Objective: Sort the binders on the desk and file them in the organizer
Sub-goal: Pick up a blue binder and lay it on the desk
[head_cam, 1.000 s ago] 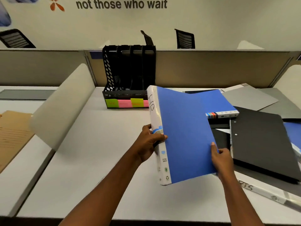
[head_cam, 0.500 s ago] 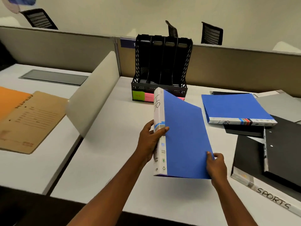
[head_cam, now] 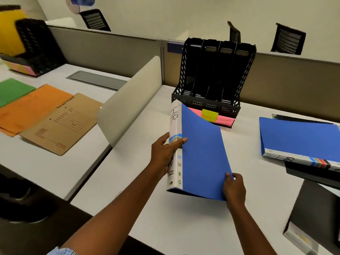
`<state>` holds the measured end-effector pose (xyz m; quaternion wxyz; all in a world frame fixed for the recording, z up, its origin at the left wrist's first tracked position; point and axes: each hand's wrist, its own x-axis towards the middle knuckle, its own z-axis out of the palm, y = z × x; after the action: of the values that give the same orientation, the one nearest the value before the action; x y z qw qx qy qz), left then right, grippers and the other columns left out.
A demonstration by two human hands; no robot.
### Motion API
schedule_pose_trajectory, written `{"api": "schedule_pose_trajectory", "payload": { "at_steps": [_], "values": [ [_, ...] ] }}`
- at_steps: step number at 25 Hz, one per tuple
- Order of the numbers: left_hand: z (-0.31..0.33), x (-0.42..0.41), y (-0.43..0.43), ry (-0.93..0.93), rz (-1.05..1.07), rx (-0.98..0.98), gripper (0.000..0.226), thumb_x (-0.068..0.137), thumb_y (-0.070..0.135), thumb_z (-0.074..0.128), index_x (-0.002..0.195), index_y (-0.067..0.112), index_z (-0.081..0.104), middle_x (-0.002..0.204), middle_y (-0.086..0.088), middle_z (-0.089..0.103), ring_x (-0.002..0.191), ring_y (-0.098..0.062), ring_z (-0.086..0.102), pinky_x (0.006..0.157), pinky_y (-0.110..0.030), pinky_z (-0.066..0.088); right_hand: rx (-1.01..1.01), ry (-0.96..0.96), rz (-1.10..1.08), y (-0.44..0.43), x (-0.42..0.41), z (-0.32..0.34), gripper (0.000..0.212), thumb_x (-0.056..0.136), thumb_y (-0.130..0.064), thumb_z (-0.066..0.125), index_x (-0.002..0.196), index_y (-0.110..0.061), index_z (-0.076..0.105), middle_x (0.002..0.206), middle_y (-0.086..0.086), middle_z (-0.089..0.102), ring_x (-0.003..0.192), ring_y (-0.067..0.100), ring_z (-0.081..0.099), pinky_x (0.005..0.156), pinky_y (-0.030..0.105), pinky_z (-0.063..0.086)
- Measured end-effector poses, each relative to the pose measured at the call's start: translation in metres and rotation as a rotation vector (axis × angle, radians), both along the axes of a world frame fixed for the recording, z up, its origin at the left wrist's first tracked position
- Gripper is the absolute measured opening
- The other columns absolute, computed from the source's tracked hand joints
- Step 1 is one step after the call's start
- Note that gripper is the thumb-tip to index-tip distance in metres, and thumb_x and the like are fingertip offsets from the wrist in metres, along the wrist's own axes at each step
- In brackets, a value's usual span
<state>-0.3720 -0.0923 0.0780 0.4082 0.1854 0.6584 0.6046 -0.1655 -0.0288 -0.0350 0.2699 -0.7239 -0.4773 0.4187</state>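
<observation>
Blue binder (head_cam: 201, 153) spine reads "HR", hand-held.

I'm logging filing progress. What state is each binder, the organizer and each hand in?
Held blue binder: upright, closed, off the desk.
Second blue binder: flat, closed, on black binders.
Organizer: upright, slots look empty.
Left hand: gripping the spine.
Right hand: pinching the lower cover corner.

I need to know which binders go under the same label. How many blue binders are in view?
2. One blue binder is held upright in both hands; another blue binder lies flat at the desk's right side. More may lie hidden in that pile.
</observation>
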Motion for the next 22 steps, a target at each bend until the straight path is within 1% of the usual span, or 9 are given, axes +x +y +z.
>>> {"api": "schedule_pose_trajectory", "payload": {
  "at_steps": [3,6,10,15,18,22],
  "values": [
    [-0.003,-0.012,-0.004,-0.01,0.023,-0.019,0.052,0.068,0.037,0.081,0.114,0.025,0.06,0.093,-0.001,0.071,0.065,-0.019,0.07,0.051,-0.023,0.054,-0.005,-0.011,0.024,-0.004,-0.009,-0.002,0.039,0.099,-0.034,0.045,0.129,-0.008,0.046,0.12,0.019,0.059,0.107,0.038,0.055,0.086,0.042,0.044],
    [-0.008,-0.027,-0.009,-0.048,0.014,-0.03,0.054,0.066,0.039,0.082,0.114,0.023,0.062,0.093,-0.002,0.072,0.061,-0.018,0.071,0.051,-0.024,0.054,-0.006,-0.032,0.013,-0.011,-0.019,-0.009,0.04,0.099,-0.034,0.046,0.13,-0.008,0.046,0.12,0.02,0.058,0.108,0.039,0.055,0.086,0.043,0.044],
    [-0.018,-0.05,-0.017,-0.099,0.007,-0.065,0.055,0.064,0.041,0.083,0.112,0.024,0.062,0.094,-0.004,0.072,0.068,-0.023,0.072,0.053,-0.027,0.056,-0.011,-0.073,-0.024,-0.031,-0.042,-0.014,0.041,0.1,-0.033,0.044,0.132,-0.008,0.047,0.122,0.019,0.058,0.109,0.039,0.055,0.09,0.046,0.045],
    [-0.026,-0.097,-0.03,-0.111,-0.059,-0.093,0.058,0.062,0.043,0.084,0.113,0.026,0.061,0.097,-0.002,0.072,0.071,-0.025,0.072,0.059,-0.033,0.06,0.01,-0.122,-0.102,-0.061,-0.086,-0.015,0.039,0.1,-0.032,0.043,0.132,-0.009,0.048,0.122,0.019,0.059,0.11,0.039,0.055,0.088,0.045,0.044],
    [-0.034,-0.122,-0.039,-0.127,-0.114,-0.098,0.055,0.064,0.041,0.083,0.113,0.026,0.062,0.097,-0.002,0.072,0.073,-0.025,0.072,0.06,-0.034,0.06,0.032,-0.143,-0.171,-0.083,-0.109,-0.02,0.039,0.1,-0.032,0.043,0.131,-0.01,0.048,0.12,0.019,0.06,0.109,0.04,0.055,0.087,0.045,0.044],
    [-0.05,-0.154,-0.055,-0.142,-0.172,-0.128,0.047,0.069,0.032,0.082,0.112,0.024,0.065,0.095,-0.003,0.073,0.073,-0.027,0.073,0.059,-0.032,0.059,0.042,-0.17,-0.242,-0.109,-0.134,-0.026,0.038,0.1,-0.03,0.044,0.13,-0.009,0.049,0.12,0.019,0.06,0.109,0.04,0.055,0.088,0.046,0.044]
  ]
}}
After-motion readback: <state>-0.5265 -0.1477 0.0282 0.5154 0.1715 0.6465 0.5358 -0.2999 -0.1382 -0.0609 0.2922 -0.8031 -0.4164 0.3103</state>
